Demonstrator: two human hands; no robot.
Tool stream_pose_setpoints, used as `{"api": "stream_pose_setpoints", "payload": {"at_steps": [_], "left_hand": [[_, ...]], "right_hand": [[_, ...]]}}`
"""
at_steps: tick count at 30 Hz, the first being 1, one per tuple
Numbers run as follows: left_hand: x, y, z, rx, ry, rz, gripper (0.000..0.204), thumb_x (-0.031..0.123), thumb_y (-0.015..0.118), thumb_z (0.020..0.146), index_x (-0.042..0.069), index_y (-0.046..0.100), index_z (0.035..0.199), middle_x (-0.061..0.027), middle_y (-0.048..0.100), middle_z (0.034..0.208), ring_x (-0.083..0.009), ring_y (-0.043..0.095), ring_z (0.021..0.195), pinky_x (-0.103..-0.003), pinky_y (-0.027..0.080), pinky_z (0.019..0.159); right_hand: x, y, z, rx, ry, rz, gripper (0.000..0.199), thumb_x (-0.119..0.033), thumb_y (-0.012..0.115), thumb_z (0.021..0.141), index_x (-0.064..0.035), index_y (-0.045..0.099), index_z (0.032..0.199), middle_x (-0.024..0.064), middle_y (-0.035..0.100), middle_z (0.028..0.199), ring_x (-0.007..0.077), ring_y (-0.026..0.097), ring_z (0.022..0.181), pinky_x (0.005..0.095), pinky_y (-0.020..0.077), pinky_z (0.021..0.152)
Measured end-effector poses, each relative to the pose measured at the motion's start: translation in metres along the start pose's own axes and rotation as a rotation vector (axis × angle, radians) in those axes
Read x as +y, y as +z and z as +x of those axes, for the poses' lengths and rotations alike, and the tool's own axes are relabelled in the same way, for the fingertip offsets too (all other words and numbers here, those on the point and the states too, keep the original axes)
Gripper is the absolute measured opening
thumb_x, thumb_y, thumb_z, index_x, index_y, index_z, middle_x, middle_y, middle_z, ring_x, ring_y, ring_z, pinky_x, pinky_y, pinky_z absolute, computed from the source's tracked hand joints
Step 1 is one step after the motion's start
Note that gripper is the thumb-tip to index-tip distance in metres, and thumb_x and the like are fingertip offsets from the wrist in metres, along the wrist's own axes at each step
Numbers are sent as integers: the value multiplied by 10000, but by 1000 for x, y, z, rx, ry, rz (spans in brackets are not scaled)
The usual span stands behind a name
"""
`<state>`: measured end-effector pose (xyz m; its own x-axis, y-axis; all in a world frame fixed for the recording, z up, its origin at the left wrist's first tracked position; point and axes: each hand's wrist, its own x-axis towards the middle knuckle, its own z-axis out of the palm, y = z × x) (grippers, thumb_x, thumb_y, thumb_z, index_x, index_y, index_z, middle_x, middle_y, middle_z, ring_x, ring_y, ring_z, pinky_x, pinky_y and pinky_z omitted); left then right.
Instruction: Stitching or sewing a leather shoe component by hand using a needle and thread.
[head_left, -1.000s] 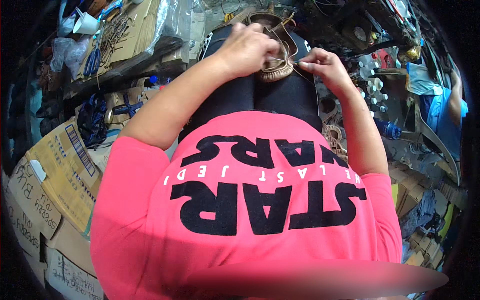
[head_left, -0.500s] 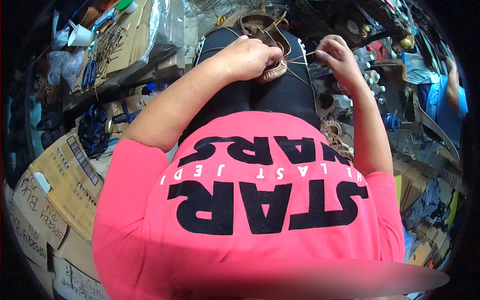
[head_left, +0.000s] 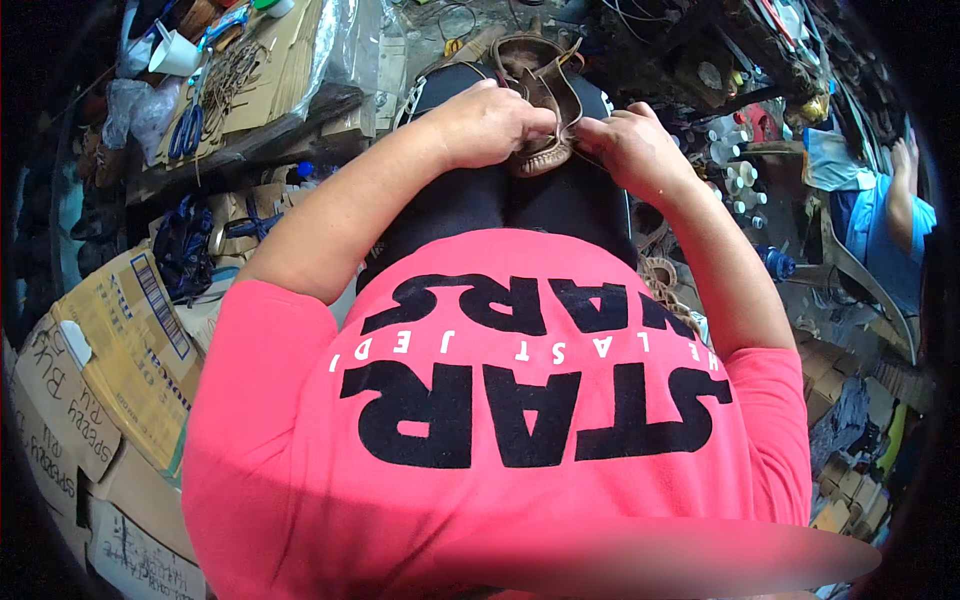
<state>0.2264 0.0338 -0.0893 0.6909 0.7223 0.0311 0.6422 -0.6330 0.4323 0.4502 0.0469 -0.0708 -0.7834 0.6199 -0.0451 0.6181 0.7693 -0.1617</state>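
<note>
A brown leather shoe (head_left: pixel 547 160) with a gathered, stitched toe lies on my lap, its toe toward me and its opening away. My left hand (head_left: pixel 495 124) is closed on the shoe's left edge, fingertips reaching inside the opening. At the right side of the toe, my right hand (head_left: pixel 640 150) has its thumb and fingers pressed together against the leather edge. Whatever those right fingertips pinch is too small and hidden to make out. A thin cord runs over my left thigh beside the shoe.
On the left bench, cardboard sheets (head_left: pixel 262 95) hold blue-handled scissors (head_left: pixel 187 130), brown cords and a white cup (head_left: pixel 175 53). Several white-capped bottles (head_left: pixel 742 180) stand at the right. Farther right sits another person in blue (head_left: pixel 895 225). Cardboard boxes (head_left: pixel 125 350) are stacked at the left.
My right hand has come in from the right, where it drew a thread taut, to the shoe's toe. My left hand keeps its hold, and the shoe has barely shifted.
</note>
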Motion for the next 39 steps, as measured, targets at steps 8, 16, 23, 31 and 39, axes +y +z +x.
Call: {"api": "stream_pose_setpoints", "payload": {"at_steps": [8,16,23,31,39], "left_hand": [[-64,-36,-115,288,-258,65,73,124,585,813,105,597,883,-70,615,750,-229,605,735,-341,448,638],[28,-76,-42,624,120,-1179,169,210,566,904,44,590,891,-37,614,817,-118,604,853,-271,478,785],[8,-63,-89,223,-51,-197,134,144,649,812,24,615,861,-77,594,762,-211,585,721,-323,462,661],[-105,-212,-321,543,-1037,675,243,270,627,809,74,676,943,-120,640,942,-289,615,882,-345,477,764],[-39,-85,-112,381,-496,57,284,135,634,783,126,665,1065,-93,603,1005,-231,568,971,-320,443,864]], "right_hand": [[63,34,-75,-14,705,672,27,-117,637,799,-106,620,817,33,591,674,128,558,667,256,405,702],[16,0,-2,618,89,2218,206,-287,514,928,-92,568,964,58,594,913,191,559,868,407,435,865],[19,-7,-40,-22,229,1048,143,-140,600,844,-22,647,911,42,620,838,125,571,803,257,446,738],[178,82,-300,110,970,414,211,-154,643,791,-78,687,983,97,682,933,185,643,857,295,475,770],[100,61,-166,83,777,721,188,-105,654,780,-23,670,948,43,658,812,104,582,723,234,462,693]]}}
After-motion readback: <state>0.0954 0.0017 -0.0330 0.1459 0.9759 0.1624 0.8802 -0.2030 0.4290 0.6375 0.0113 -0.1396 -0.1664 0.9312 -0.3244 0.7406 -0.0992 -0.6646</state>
